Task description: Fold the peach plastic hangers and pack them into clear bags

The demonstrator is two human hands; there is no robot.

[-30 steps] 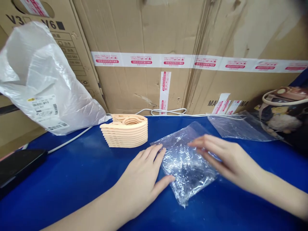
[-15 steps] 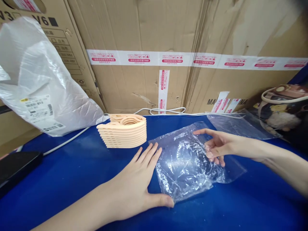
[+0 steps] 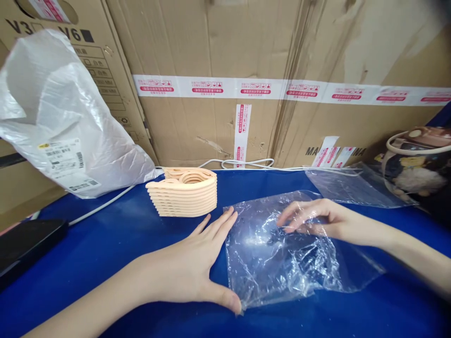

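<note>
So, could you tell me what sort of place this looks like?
Probably a packing or shipping workbench. Taped cardboard cartons stand behind a blue table, a white mailer bag bears a barcode label, and both hands spread a clear plastic bag beside stacked peach plastic pieces.

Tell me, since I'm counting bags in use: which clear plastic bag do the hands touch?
The crumpled clear bag at front centre, between the left hand and right hand. The flatter clear bag lies untouched behind.

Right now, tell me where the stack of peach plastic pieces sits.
The stack of peach plastic pieces sits on the blue table left of centre, just beyond the left hand and beside the white plastic mailer bag.
</note>
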